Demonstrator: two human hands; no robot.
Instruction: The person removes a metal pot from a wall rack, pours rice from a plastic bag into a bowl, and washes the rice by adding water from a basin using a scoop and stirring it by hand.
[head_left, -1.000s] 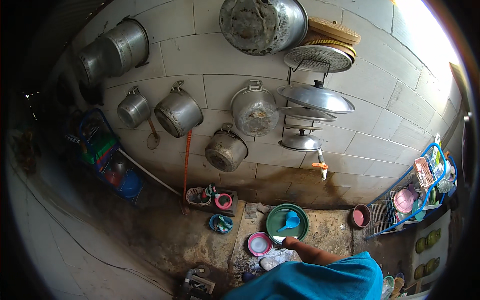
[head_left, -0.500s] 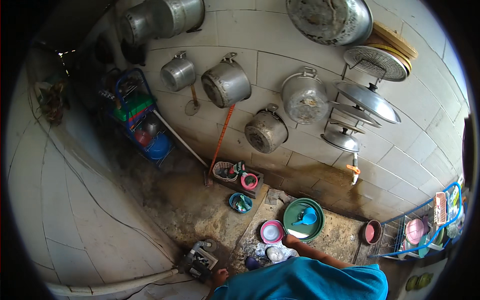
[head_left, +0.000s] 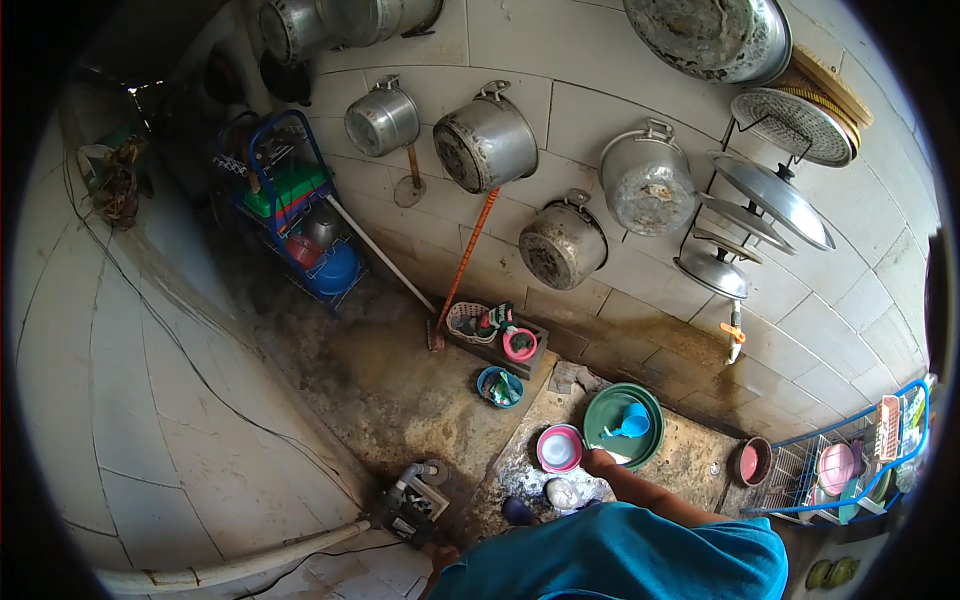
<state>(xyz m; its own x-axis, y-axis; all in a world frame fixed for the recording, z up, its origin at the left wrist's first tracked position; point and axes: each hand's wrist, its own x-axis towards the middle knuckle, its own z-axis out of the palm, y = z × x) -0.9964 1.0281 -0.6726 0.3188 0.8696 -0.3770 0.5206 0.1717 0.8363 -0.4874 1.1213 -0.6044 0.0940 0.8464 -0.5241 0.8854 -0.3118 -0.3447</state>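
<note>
My right hand [head_left: 598, 461] reaches to the near-left rim of a round green tub [head_left: 654, 450], beside a small pink basin [head_left: 559, 448] with a pale inside. Its fingers are too small and hidden to show a grip. A blue dipper [head_left: 634, 420] lies in the tub. Close to my right forearm sits a whitish bundle [head_left: 563, 494], with a dark shoe [head_left: 519, 512] to its left. My left hand [head_left: 441, 553] hangs low beside a dark water pump [head_left: 410, 521], partly cut off by my blue shirt; its fingers are unclear.
Several metal pots [head_left: 486, 135] and lids [head_left: 775, 192] hang on the block wall above a tap [head_left: 735, 340]. A blue dish rack [head_left: 905, 462] and a brownish bowl [head_left: 752, 462] stand at right. Left of the tub are a blue basket [head_left: 499, 387] and an orange-handled broom [head_left: 467, 260].
My view has shifted, so the surroundings sit farther right and mostly higher in the picture. The right hand remains by the tub's rim. Less of the left hand shows.
</note>
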